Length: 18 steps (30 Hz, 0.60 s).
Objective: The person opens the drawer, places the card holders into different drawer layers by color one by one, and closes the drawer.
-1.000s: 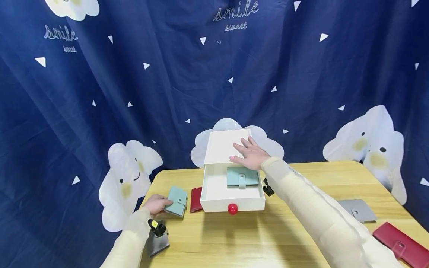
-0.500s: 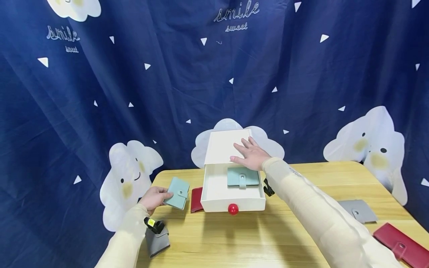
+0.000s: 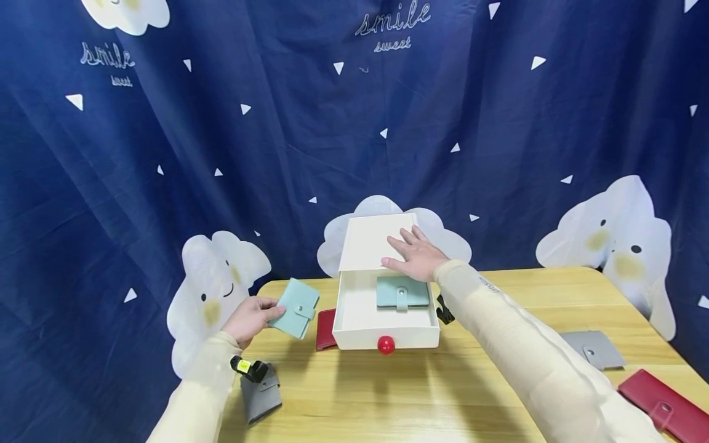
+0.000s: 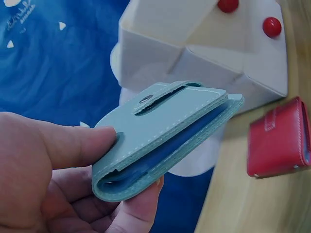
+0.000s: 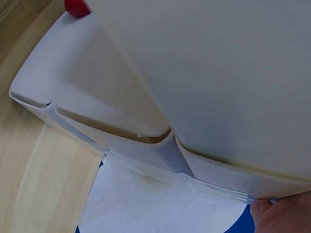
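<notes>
In the head view my left hand (image 3: 255, 318) pinches a mint-green snap wallet (image 3: 296, 307), raised above the table. The left wrist view shows this wallet (image 4: 160, 121) between thumb and fingers, its folded edge towards the palm. My right hand (image 3: 415, 253) rests on top of a white drawer box (image 3: 368, 240), fingers spread; only a bit of that hand (image 5: 286, 216) appears in the right wrist view. The box's upper drawer (image 3: 354, 338) with a red knob (image 3: 386, 345) is pulled out, and a second mint-green wallet (image 3: 392, 292) lies in its back right part.
A red wallet (image 3: 325, 331) lies left of the box. Near my left wrist is a dark grey wallet (image 3: 260, 400). At the table's right lie a light grey wallet (image 3: 598, 347) and a long red wallet (image 3: 672, 409). A blue curtain (image 3: 299, 123) hangs behind.
My left hand has lifted the mint-green wallet off the table's left side, moving it up and slightly right. The right hand stays on the box.
</notes>
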Each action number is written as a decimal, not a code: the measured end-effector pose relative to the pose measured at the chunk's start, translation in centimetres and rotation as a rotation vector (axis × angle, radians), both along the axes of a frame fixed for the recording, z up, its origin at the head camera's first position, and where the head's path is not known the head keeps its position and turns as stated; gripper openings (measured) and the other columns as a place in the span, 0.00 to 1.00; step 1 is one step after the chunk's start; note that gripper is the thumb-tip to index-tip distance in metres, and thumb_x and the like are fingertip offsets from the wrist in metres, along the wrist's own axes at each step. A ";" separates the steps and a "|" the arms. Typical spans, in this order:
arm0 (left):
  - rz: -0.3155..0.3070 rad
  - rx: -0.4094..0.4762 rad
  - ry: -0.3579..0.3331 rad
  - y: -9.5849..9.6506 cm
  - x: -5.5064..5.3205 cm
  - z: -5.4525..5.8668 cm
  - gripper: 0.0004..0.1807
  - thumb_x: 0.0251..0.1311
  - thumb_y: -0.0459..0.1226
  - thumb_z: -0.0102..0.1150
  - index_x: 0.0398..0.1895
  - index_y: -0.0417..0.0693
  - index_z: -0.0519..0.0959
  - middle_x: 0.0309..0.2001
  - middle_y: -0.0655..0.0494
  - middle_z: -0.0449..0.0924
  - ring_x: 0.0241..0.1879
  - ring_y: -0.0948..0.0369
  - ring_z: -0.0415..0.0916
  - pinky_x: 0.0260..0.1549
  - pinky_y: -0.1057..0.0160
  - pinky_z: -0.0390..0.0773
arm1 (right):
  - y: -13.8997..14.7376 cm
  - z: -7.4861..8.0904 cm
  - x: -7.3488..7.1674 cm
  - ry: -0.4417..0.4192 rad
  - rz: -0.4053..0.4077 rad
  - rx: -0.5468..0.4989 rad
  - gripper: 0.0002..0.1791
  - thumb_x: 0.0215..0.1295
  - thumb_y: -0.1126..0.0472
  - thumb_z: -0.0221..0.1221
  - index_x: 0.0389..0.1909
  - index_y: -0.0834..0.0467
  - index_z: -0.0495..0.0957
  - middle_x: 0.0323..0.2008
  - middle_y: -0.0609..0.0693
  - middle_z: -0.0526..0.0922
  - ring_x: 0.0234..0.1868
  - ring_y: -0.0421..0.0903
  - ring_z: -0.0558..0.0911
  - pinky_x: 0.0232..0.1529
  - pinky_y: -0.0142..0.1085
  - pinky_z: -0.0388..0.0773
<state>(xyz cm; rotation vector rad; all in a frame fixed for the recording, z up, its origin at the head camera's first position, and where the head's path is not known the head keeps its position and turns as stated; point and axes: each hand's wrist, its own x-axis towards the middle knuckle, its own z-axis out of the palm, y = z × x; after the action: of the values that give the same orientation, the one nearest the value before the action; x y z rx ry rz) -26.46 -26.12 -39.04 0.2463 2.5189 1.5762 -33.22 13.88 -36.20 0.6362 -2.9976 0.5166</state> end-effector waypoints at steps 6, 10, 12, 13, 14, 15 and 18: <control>-0.037 0.013 0.036 0.6 0.9 2.0 0.16 0.68 0.32 0.53 0.50 0.24 0.76 0.40 0.41 0.84 0.37 0.58 0.82 0.38 0.63 0.80 | 0.0 -0.1 -0.2 0.010 0.005 -0.004 0.46 0.64 0.25 0.36 0.75 0.49 0.51 0.75 0.59 0.45 0.75 0.59 0.34 0.71 0.55 0.39; -0.019 -0.005 0.061 1.1 1.2 2.9 0.15 0.67 0.32 0.53 0.48 0.25 0.77 0.38 0.43 0.84 0.36 0.59 0.81 0.38 0.63 0.79 | 0.0 -0.2 -0.2 0.007 -0.001 -0.006 0.46 0.63 0.24 0.36 0.75 0.48 0.51 0.75 0.58 0.45 0.75 0.58 0.34 0.72 0.54 0.38; -0.020 -0.012 0.074 1.3 1.2 3.3 0.15 0.67 0.32 0.54 0.48 0.26 0.77 0.38 0.44 0.84 0.36 0.60 0.81 0.39 0.63 0.79 | 0.0 -0.3 -0.3 0.009 -0.001 -0.001 0.46 0.63 0.24 0.36 0.75 0.47 0.51 0.75 0.57 0.45 0.75 0.58 0.34 0.72 0.53 0.37; -0.024 -0.012 0.079 1.5 1.3 3.5 0.15 0.67 0.32 0.54 0.48 0.26 0.77 0.38 0.44 0.84 0.36 0.60 0.81 0.39 0.63 0.78 | 0.0 -0.3 -0.3 0.012 -0.002 0.002 0.46 0.63 0.24 0.35 0.75 0.47 0.51 0.75 0.57 0.45 0.75 0.58 0.34 0.72 0.53 0.38; -0.028 -0.012 0.082 1.6 1.3 3.6 0.15 0.67 0.32 0.54 0.49 0.27 0.77 0.38 0.44 0.84 0.36 0.60 0.81 0.40 0.63 0.78 | 0.0 -0.3 -0.3 0.011 -0.002 0.004 0.46 0.63 0.23 0.35 0.76 0.47 0.50 0.75 0.57 0.44 0.75 0.57 0.34 0.72 0.53 0.37; -0.036 -0.013 0.088 1.8 1.3 3.8 0.15 0.67 0.32 0.54 0.49 0.27 0.77 0.38 0.44 0.84 0.36 0.60 0.81 0.41 0.63 0.78 | 0.0 -0.3 -0.3 0.013 -0.001 0.005 0.47 0.63 0.23 0.35 0.76 0.47 0.51 0.75 0.57 0.45 0.75 0.58 0.34 0.72 0.53 0.37; -0.066 -0.015 0.109 2.4 1.3 4.2 0.16 0.67 0.33 0.54 0.52 0.29 0.77 0.40 0.45 0.84 0.38 0.60 0.81 0.44 0.64 0.76 | 0.0 -0.3 -0.3 0.012 0.003 0.002 0.46 0.63 0.24 0.35 0.75 0.47 0.51 0.75 0.57 0.44 0.75 0.58 0.34 0.72 0.53 0.37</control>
<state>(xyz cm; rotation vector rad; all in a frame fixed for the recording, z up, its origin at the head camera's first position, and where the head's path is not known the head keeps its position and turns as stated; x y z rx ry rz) -25.20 -23.77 -34.81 0.4199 2.5734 1.5595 -33.51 13.91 -36.46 0.6414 -2.9867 0.5088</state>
